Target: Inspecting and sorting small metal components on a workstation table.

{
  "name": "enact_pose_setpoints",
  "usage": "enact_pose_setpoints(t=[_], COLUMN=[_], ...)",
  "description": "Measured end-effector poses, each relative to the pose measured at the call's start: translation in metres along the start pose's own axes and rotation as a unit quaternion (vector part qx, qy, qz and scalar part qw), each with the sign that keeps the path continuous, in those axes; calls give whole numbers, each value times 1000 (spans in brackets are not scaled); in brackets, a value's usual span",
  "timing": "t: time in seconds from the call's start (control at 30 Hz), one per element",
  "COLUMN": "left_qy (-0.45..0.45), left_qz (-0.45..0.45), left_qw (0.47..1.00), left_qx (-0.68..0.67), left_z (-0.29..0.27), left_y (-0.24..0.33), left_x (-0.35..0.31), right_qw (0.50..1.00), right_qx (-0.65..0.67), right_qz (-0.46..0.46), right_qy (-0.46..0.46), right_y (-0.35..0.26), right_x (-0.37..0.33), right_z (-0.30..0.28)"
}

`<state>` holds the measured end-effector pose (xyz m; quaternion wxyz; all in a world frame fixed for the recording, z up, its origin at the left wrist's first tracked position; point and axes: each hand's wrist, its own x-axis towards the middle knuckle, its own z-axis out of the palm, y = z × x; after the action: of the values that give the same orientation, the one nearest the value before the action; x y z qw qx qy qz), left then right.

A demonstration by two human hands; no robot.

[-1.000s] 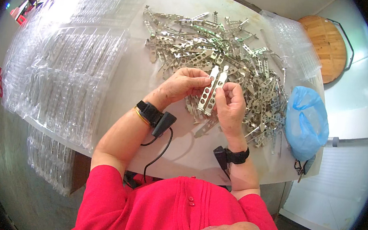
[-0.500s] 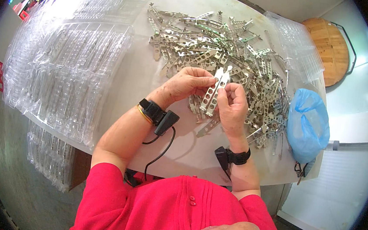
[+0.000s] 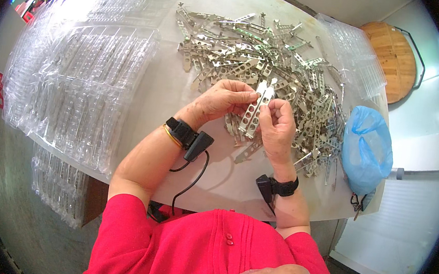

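Note:
Two flat silvery metal strips with round holes lie side by side between my hands, slanting from upper right to lower left. My left hand point(image 3: 226, 98) pinches the left metal strip point(image 3: 249, 113) near its upper part. On the other side, my right hand point(image 3: 279, 125) has thumb and fingers closed on the right metal strip point(image 3: 262, 107). Behind and around them spreads a large heap of similar metal strips point(image 3: 248, 51). One loose strip point(image 3: 249, 151) lies on the table just below the pair.
Stacked clear plastic trays point(image 3: 86, 73) fill the left side of the white table point(image 3: 151, 146); more clear trays point(image 3: 354, 60) lie at the far right. A knotted blue plastic bag point(image 3: 368, 150) sits at the right edge. Black cables point(image 3: 203, 174) hang from my wrist straps.

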<state>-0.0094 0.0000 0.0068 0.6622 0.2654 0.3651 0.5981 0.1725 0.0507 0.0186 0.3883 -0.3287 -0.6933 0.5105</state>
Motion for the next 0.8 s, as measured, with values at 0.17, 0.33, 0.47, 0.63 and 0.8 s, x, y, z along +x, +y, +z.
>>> enact_pose_setpoints(t=[0.17, 0.33, 0.47, 0.63, 0.8], left_qy=[-22, -22, -16, -21, -20], left_qz=[-5, -6, -8, -5, -4], left_qw=[1000, 1000, 1000, 1000, 1000], left_qx=[4, 9, 15, 16, 10], left_z=[-5, -6, -3, -7, -7], left_y=[-1, -1, 2, -2, -3], left_x=[1, 1, -1, 2, 3], right_qw=[1000, 1000, 1000, 1000, 1000], right_qx=[10, 9, 5, 10, -1], right_qz=[7, 6, -2, 2, 1], right_qy=[-4, -9, -9, -10, -11], right_y=[-2, -1, -1, -1, 0], right_x=[-1, -1, 0, 0, -1], right_z=[1, 0, 0, 0, -1])
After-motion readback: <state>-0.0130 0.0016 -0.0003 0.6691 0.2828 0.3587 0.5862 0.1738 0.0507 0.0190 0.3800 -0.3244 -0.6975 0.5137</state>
